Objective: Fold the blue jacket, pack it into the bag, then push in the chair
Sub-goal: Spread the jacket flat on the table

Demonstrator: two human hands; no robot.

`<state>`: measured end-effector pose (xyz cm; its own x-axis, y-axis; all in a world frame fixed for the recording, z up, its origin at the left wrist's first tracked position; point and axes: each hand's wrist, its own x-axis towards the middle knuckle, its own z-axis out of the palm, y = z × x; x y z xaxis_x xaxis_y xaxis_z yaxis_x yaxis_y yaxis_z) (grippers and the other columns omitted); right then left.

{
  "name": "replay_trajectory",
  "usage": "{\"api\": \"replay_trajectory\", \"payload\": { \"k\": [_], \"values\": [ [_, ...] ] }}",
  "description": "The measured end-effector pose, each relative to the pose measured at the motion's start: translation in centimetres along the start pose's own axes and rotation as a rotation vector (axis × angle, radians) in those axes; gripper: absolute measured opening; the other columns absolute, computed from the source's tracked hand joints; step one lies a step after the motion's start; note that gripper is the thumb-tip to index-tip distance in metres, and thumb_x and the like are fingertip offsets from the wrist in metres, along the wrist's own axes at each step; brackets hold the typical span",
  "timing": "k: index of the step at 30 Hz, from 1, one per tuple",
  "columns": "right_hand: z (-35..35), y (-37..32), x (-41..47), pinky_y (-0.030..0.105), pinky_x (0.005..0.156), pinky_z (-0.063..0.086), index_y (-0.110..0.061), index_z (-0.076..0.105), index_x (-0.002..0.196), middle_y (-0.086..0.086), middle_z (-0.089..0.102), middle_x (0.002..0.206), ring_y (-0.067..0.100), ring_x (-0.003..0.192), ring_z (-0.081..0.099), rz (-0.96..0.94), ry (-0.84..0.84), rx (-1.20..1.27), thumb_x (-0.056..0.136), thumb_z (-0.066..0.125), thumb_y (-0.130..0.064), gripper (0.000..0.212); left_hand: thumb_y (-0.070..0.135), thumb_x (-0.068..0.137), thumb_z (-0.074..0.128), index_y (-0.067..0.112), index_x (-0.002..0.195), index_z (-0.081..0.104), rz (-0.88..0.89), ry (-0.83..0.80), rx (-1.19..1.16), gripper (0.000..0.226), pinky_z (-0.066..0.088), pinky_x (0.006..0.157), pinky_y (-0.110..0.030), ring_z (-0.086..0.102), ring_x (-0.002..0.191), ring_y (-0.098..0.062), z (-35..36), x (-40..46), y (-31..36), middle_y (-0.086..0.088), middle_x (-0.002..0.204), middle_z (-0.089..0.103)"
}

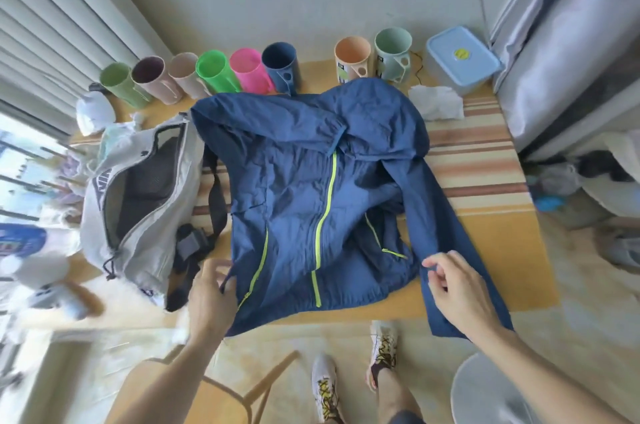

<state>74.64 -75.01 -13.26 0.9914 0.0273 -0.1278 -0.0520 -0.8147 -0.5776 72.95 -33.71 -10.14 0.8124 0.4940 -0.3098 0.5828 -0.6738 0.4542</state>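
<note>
Jacket (pixel 304 188) lies unfolded beside the gaping bag (pixel 138 201); left hand (pixel 211 288) pinches its hem, right hand (pixel 453 288) its sleeve; chair (pixel 221 392) waits.

Row of coloured cups (pixel 214 75) along the wall, lidded blue container (pixel 462 58), crumpled white tissue (pixel 437 102), striped cloth (pixel 481 160)

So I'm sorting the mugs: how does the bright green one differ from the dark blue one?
The bright green cup is vivid, see-through plastic with no handle showing; the dark blue mug is dull and solid, with a handle facing the jacket. Both stand upright and look empty, in the same row.
</note>
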Motion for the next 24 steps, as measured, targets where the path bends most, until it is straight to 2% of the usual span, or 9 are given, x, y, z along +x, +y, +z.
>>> {"api": "replay_trajectory", "payload": {
  "k": [2, 4, 6, 9, 13, 16, 20, 21, 24],
  "values": [
    [1.3, -1.1, 0.2, 0.036, 0.068, 0.053, -0.016, 0.058, 0.13, -0.003, 0.052, 0.102, 0.023, 0.092, 0.064, 0.028, -0.131, -0.06, 0.092, 0.068, -0.026, 0.041, 0.041, 0.093, 0.066, 0.013, 0.123, 0.056, -0.087, -0.05, 0.063, 0.043, 0.041, 0.074, -0.038, 0.063, 0.1, -0.037, -0.1, -0.3, -0.6, -0.009, 0.106, 0.068],
    [3.6, -2.2, 1.0, 0.039, 0.075, 0.053, -0.013, 0.048, 0.142, 0.006, 0.051, 0.119, 0.03, 0.109, 0.054, 0.089, -0.197, -0.238, 0.093, 0.065, -0.039, 0.058, 0.059, 0.084, 0.066, 0.01, 0.109, 0.061, -0.193, -0.151, 0.166, 0.056, 0.045, 0.069, -0.036, 0.066, 0.091, -0.036, 0.1, -0.5, -1.7, -0.009, 0.098, 0.07],
    [5.4, -3.1, 1.6, 0.042, 0.071, 0.054, -0.01, 0.061, 0.123, 0.011, 0.054, 0.115, 0.035, 0.104, 0.052, 0.082, -0.12, -0.312, 0.089, 0.072, -0.032, 0.042, 0.049, 0.083, 0.069, 0.014, 0.082, 0.062, -0.159, -0.2, 0.183, 0.036, 0.049, 0.063, -0.036, 0.065, 0.075, -0.033, 0.1, -0.8, -2.8, -0.006, 0.077, 0.068],
    [5.2, -3.6, 1.1, 0.041, 0.067, 0.049, -0.008, 0.066, 0.091, 0.011, 0.063, 0.095, 0.036, 0.09, 0.058, 0.137, 0.018, -0.159, 0.09, 0.069, -0.015, 0.008, 0.03, 0.093, 0.065, 0.012, 0.082, 0.061, -0.056, -0.103, 0.01, 0.021, 0.048, 0.067, -0.041, 0.06, 0.074, -0.035, -0.3, -1.3, -3.8, -0.008, 0.075, 0.065],
    [1.3, -2.4, -2.1, 0.039, 0.072, 0.044, -0.008, 0.062, 0.099, 0.006, 0.065, 0.09, 0.029, 0.086, 0.058, 0.394, 0.148, 0.237, 0.099, 0.058, -0.018, 0.011, 0.026, 0.097, 0.064, 0.01, 0.077, 0.057, -0.042, -0.005, -0.333, 0.026, 0.038, 0.055, -0.035, 0.05, 0.062, -0.023, -2.4, -2.8, -4.7, -0.003, 0.068, 0.056],
    [-0.9, -1.0, -6.1, 0.038, 0.075, 0.042, -0.012, 0.062, 0.097, 0.009, 0.067, 0.091, 0.034, 0.089, 0.06, 0.489, 0.214, 0.33, 0.098, 0.059, -0.016, 0.005, 0.027, 0.094, 0.07, 0.016, 0.077, 0.065, -0.067, -0.058, -0.433, 0.021, 0.04, 0.055, -0.035, 0.055, 0.06, -0.018, -3.2, -3.6, -6.0, 0.001, 0.065, 0.061],
    [0.1, -0.1, -10.6, 0.04, 0.069, 0.044, -0.013, 0.064, 0.089, 0.007, 0.068, 0.078, 0.032, 0.076, 0.063, 0.508, 0.176, 0.208, 0.093, 0.067, -0.01, 0.005, 0.033, 0.089, 0.073, 0.024, 0.079, 0.065, -0.058, -0.091, -0.281, 0.016, 0.047, 0.066, -0.043, 0.065, 0.074, -0.034, -1.8, -4.1, -8.9, -0.003, 0.074, 0.069],
    [0.9, 0.0, -11.3, 0.04, 0.067, 0.047, -0.017, 0.063, 0.086, 0.005, 0.068, 0.076, 0.028, 0.073, 0.064, 0.497, 0.141, 0.172, 0.091, 0.069, -0.008, 0.011, 0.029, 0.09, 0.073, 0.019, 0.09, 0.068, -0.062, -0.104, -0.169, 0.011, 0.048, 0.07, -0.043, 0.066, 0.083, -0.038, -1.2, -4.2, -9.6, -0.009, 0.083, 0.072],
    [3.0, 0.1, -12.0, 0.037, 0.068, 0.05, -0.03, 0.059, 0.083, 0.003, 0.068, 0.081, 0.017, 0.07, 0.065, 0.461, 0.03, 0.107, 0.083, 0.078, -0.009, 0.029, 0.019, 0.09, 0.071, 0.008, 0.118, 0.063, -0.09, -0.151, 0.063, 0.031, 0.046, 0.079, -0.043, 0.065, 0.102, -0.042, 0.1, -4.5, -11.1, -0.018, 0.107, 0.073]
  ]
}}
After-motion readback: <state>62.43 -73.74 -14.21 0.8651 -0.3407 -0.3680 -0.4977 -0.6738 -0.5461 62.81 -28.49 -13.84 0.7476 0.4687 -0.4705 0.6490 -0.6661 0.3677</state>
